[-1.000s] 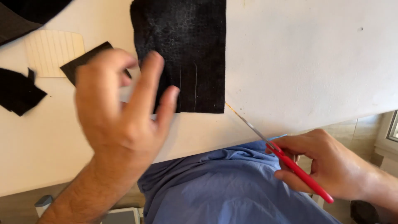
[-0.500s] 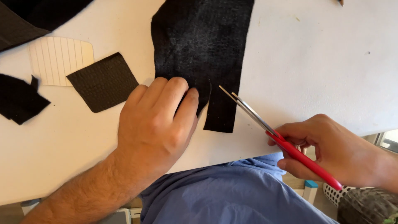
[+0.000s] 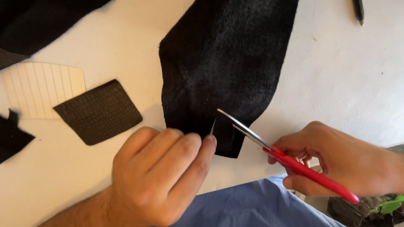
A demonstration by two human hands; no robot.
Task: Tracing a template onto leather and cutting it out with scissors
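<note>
Scissors (image 3: 269, 149) with red handles, gripped in the right hand (image 3: 336, 162); their long axis runs diagonally, handles at lower right, blade tips pointing to the upper left onto the lower edge of a black felt piece (image 3: 227, 63). The blades are slightly parted beside a narrow cut strip. The felt lies flat on the white table (image 3: 345, 84), its long axis running from upper right to lower left. Left hand (image 3: 164, 176): grip clenched, knuckles up, fingertips pinching the lower felt edge just left of the slit. To the left lie a textured black patch (image 3: 99, 111), a lined cream template (image 3: 40, 90) and a black scrap (image 3: 12, 138). A pencil (image 3: 358, 10) lies at upper right.
</note>
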